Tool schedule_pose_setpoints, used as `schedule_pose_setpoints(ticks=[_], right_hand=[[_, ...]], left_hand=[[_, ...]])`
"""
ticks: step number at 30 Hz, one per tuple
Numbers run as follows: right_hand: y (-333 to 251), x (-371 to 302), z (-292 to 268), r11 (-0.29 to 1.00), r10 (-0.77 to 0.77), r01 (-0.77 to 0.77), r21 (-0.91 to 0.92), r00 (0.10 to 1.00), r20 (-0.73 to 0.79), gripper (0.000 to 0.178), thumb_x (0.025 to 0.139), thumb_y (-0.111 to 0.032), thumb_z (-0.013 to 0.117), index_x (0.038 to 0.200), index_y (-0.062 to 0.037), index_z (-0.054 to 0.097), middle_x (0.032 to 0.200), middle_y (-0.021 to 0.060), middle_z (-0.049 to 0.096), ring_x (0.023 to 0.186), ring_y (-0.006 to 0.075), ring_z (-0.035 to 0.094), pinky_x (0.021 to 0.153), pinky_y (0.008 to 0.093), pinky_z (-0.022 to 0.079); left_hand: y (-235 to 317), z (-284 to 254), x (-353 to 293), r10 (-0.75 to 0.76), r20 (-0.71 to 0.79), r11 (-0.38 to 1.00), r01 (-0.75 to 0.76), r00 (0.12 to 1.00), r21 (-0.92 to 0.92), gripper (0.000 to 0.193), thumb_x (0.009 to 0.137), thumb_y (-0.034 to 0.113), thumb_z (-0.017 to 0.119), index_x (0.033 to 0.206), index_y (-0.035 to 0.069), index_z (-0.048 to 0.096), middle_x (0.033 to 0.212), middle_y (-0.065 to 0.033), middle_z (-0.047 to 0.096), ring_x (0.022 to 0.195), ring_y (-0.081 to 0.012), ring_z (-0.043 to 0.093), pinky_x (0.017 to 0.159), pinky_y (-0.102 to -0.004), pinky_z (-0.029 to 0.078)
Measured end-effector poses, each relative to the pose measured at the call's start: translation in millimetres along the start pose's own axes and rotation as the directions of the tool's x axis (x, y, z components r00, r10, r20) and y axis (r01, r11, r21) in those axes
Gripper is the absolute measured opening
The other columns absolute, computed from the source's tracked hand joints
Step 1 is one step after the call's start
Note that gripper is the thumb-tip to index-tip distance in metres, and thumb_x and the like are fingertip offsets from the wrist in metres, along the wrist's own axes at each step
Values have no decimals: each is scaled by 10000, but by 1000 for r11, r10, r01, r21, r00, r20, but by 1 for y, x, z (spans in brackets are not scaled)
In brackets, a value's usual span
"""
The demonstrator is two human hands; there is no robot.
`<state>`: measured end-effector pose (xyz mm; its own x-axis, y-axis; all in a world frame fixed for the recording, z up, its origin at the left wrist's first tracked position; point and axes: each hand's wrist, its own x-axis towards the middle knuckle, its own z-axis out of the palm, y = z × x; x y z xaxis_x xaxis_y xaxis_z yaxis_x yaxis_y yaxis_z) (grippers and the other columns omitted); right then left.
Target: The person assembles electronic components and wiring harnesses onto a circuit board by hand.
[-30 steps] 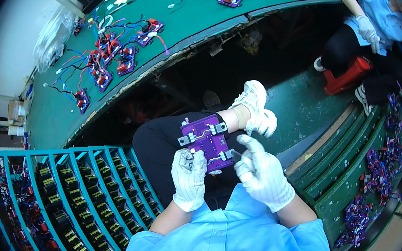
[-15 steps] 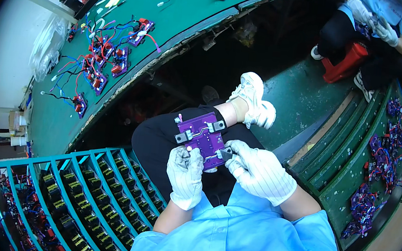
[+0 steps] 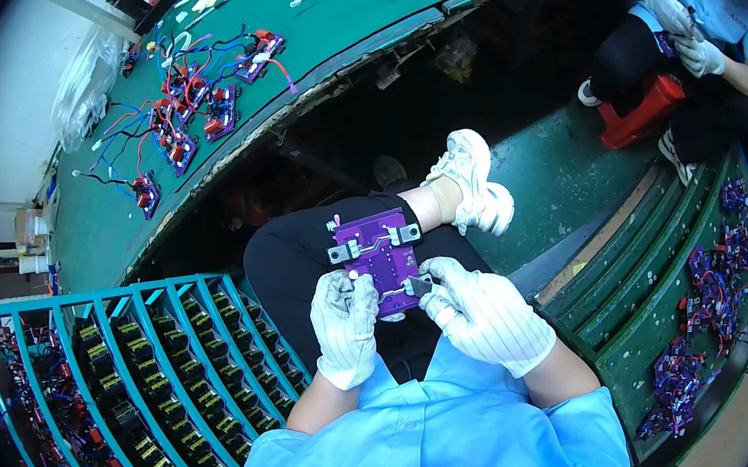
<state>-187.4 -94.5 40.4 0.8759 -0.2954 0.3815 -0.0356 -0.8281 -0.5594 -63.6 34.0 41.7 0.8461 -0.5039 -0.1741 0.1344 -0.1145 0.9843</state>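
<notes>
Momentarily paired at the lap, two gloved hands meet at one purple circuit board. The left hand (image 3: 344, 332) grips the near-left corner; the board (image 3: 375, 269) lies ahead of that hand and slightly to its right, its long axis running away from the wearer, far end tipped left. From the right hand (image 3: 486, 318), it lies ahead and to the left. Both hands are equally near: the right's bent fingertips meet a grey bracket (image 3: 410, 286) at the near-right edge (what they pinch is too small to tell).

Left of the left hand, a teal rack (image 3: 109, 294) holds wired boards (image 3: 66, 383) in its outer slots, black-and-yellow parts (image 3: 148, 351) in the inner ones. Well right of the right hand, a green stepped rack (image 3: 622, 303) bears more wired purple boards (image 3: 678, 383).
</notes>
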Motion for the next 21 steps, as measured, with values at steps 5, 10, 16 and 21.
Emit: schedule_pose_setpoints(ticks=[5,10,16,21], right_hand=[[-1,-2,1,999,43,-42,-16,998,39,161,766,-120,630,860,7,600,998,128,596,653,153,587,555,276,463],[5,0,-6,964,-165,163,-211,986,10,153,762,-126,626,844,1,604,1001,122,592,636,137,577,546,261,456],[1,-4,-5,988,-63,69,-135,997,47,176,766,-128,608,869,14,594,1019,131,587,622,141,570,541,264,457],[0,-6,-4,999,-28,32,-40,996,87,203,774,-143,598,893,22,586,1036,122,578,613,151,563,527,277,451]], left_hand=[[-4,-1,0,-34,-15,997,33,999,-64,104,859,71,580,904,19,502,744,-5,537,626,-44,511,561,-178,418],[-2,1,2,-20,-4,999,20,1000,-34,97,871,91,574,889,31,500,717,4,539,604,-34,497,544,-166,403],[0,2,3,-36,4,998,36,999,-47,91,886,102,558,871,35,498,718,8,541,595,-31,489,539,-165,393],[-4,-1,-2,-81,-22,996,80,997,-28,103,886,113,558,868,28,503,712,12,536,604,-28,483,545,-167,386]])
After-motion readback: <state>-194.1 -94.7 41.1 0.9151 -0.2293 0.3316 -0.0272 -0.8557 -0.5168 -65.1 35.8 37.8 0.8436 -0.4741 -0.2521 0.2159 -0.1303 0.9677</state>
